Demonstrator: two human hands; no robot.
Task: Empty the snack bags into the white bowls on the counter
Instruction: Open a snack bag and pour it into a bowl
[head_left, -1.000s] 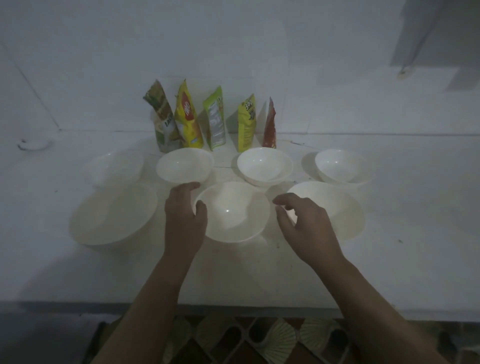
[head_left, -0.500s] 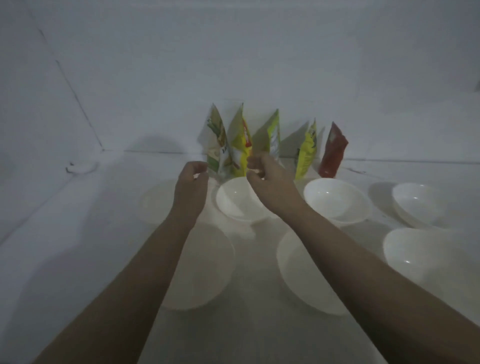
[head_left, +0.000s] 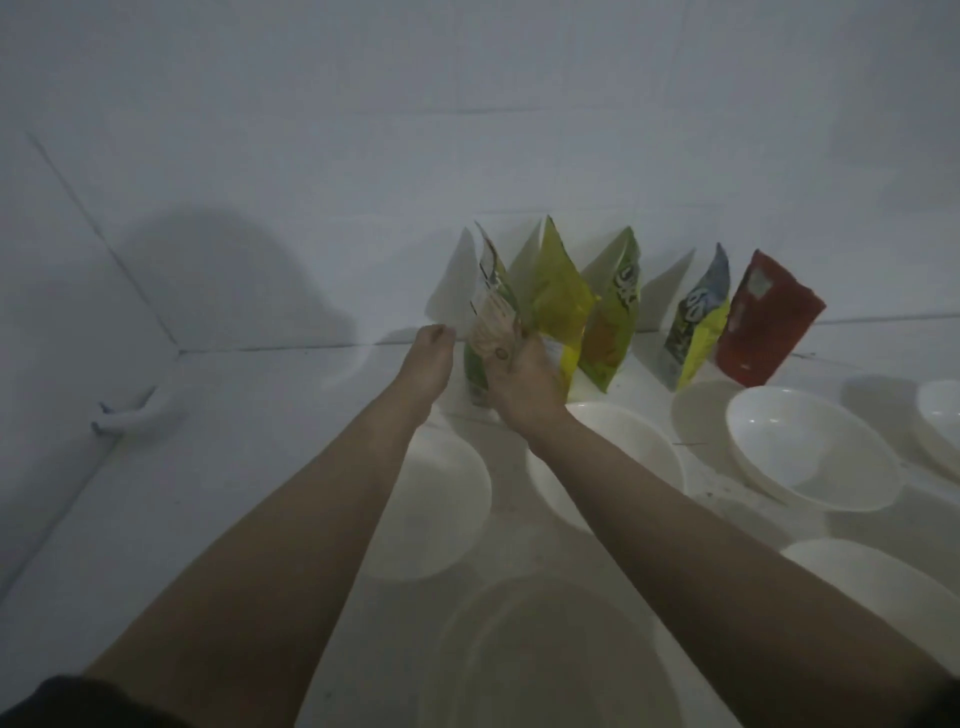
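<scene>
Several snack bags stand in a row against the back wall: a green-and-beige bag (head_left: 491, 317) at the left, then a yellow bag (head_left: 561, 301), a green bag (head_left: 615, 322), a blue-and-yellow bag (head_left: 696, 322) and a red bag (head_left: 763, 322). My right hand (head_left: 524, 384) grips the lower part of the green-and-beige bag. Just left of that bag my left hand (head_left: 428, 358) hovers with its fingers curled, and I cannot tell whether it touches the bag. White bowls lie in front of the bags: one (head_left: 447, 499) under my left forearm, one (head_left: 644, 447) under my right forearm, another (head_left: 810, 452) further right.
More white bowls sit at the near edge (head_left: 519, 654), the right (head_left: 872, 577) and the far right edge (head_left: 940, 421). The white counter (head_left: 260, 441) meets tiled walls behind and at the left. A small white object (head_left: 135, 415) lies by the left wall.
Both hands moved from the near bowls up to the bag row. My right hand has closed on the leftmost bag. The view has swung left and closer.
</scene>
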